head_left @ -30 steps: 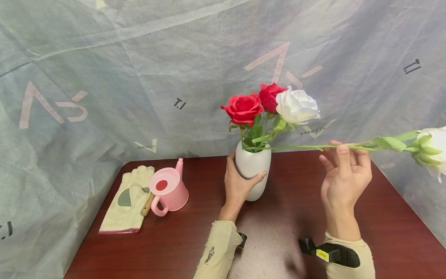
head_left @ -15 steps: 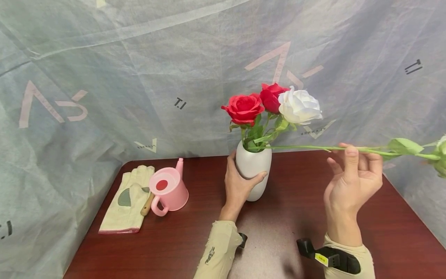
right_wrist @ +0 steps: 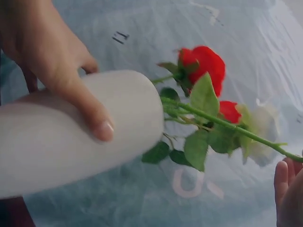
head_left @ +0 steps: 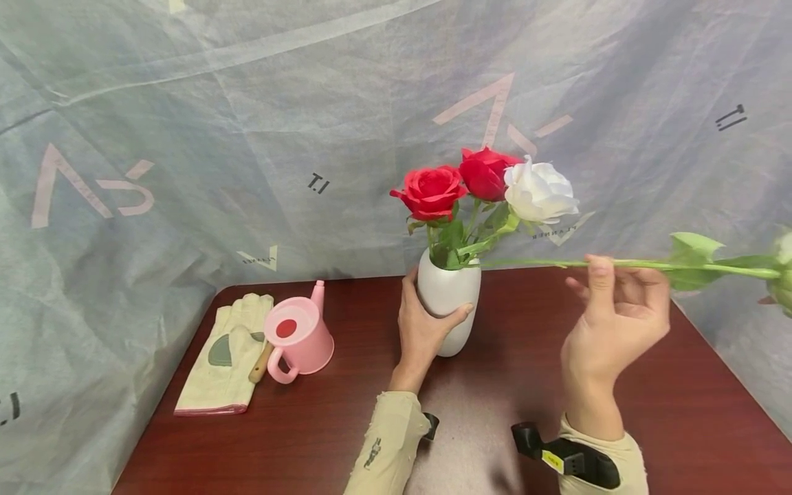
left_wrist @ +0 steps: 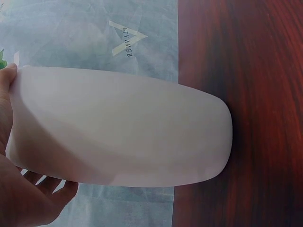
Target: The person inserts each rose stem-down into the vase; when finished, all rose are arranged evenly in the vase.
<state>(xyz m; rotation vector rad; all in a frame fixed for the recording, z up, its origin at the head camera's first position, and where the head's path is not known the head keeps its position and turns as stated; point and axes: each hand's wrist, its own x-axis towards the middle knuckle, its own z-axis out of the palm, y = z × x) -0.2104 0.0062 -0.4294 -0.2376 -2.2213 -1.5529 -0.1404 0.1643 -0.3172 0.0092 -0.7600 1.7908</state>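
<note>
On the table stands a white vase, and my left hand grips its side with the thumb across the front. Two red roses and a white rose rise from its mouth. My right hand pinches the long green stem of another white rose, held almost level, its bloom cut off by the right edge of the head view. In the right wrist view this stem runs to the vase mouth among leaves; whether its tip is inside cannot be told.
A pink watering can stands left of the vase. Beside it lie cream work gloves and a wooden handle, partly hidden by the can. A grey printed sheet hangs behind the dark red table.
My right hand shifted right with the held rose, then back left. The white rose and the rear red rose in the vase have moved slightly right. My left hand stays put.
</note>
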